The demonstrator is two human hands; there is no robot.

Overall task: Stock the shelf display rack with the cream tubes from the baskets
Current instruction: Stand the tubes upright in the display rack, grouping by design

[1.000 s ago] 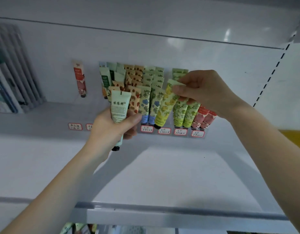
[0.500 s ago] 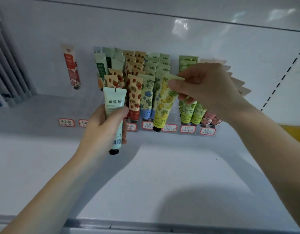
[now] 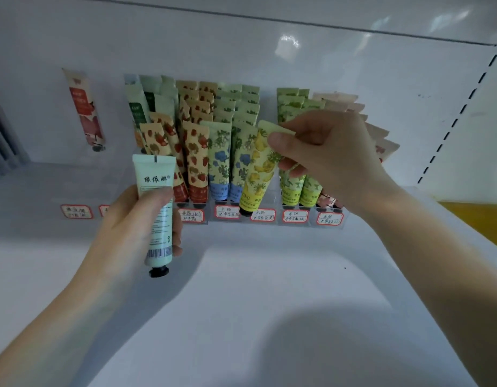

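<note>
A clear display rack (image 3: pixel 297 222) with red-edged labels stands at the back of the white shelf, filled with rows of patterned cream tubes (image 3: pixel 219 152). My left hand (image 3: pixel 135 224) grips a mint-green tube (image 3: pixel 156 208) upright, black cap down, in front of the rack's left part. My right hand (image 3: pixel 325 152) pinches the top edge of a yellow pineapple tube (image 3: pixel 258 174), whose cap sits low at the rack's front row, between the blue-flower tubes and the green tubes (image 3: pixel 297 188). My right hand hides part of the green and pink tubes.
A single red-and-cream tube (image 3: pixel 85 113) leans on the back wall to the left of the rack. White shelf surface (image 3: pixel 269 303) spreads in front. Grey dividers (image 3: pixel 1 146) stand at the far left. A yellow surface (image 3: pixel 476 219) shows at the right edge.
The view has closed in on the rack. My right hand has lowered the yellow tube toward the front row. My left hand keeps holding the mint tube, slightly lower.
</note>
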